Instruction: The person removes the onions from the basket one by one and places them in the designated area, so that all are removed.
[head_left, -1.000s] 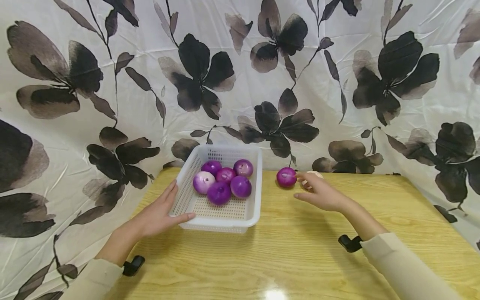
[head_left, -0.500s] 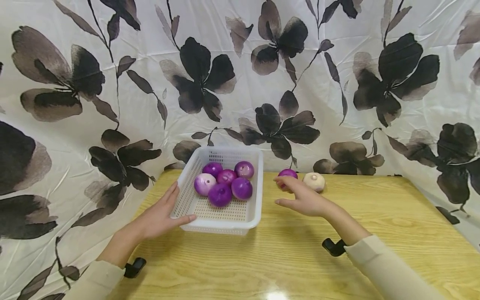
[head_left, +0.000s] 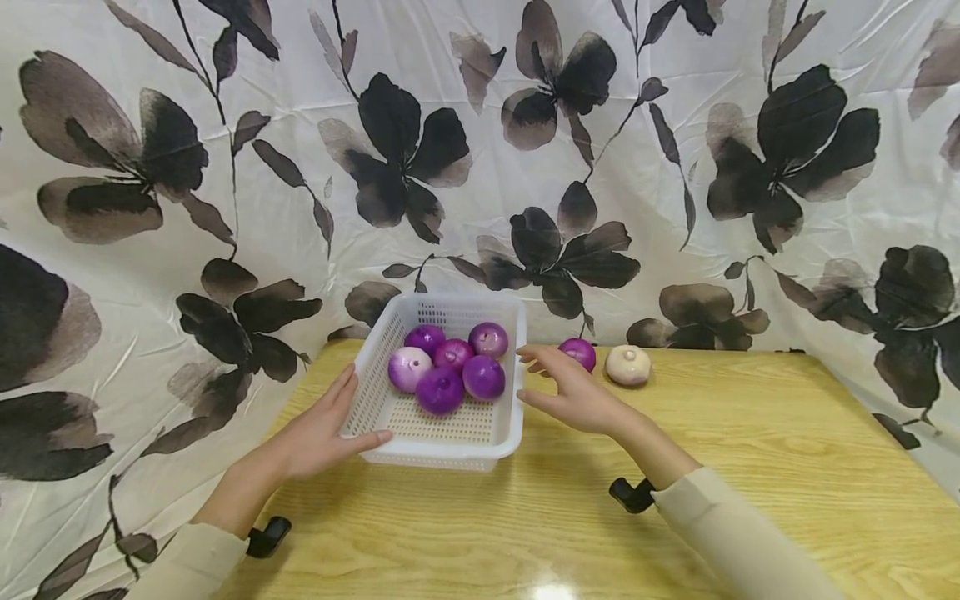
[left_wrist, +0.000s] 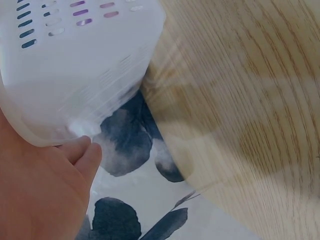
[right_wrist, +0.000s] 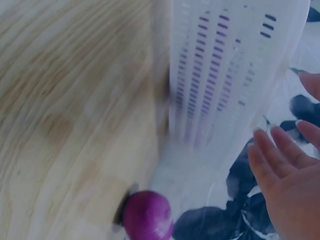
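Observation:
A white perforated basket stands on the wooden table with several purple onions inside. My left hand lies at its front left corner, straight fingers along the left wall and thumb on the front rim; the left wrist view shows that hand under the basket's rim. My right hand hovers open beside the basket's right rim, holding nothing. Behind it on the table lie one purple onion and a white onion. The right wrist view shows the hand, the basket wall and the loose purple onion.
A flowered cloth hangs as a backdrop behind and to both sides of the table. Black clamps sit by my wrists. The table's right half and front hold nothing but bare wood.
My right hand has moved left from the loose purple onion to the basket's right rim, uncovering the white onion. The left hand and the basket have stayed put.

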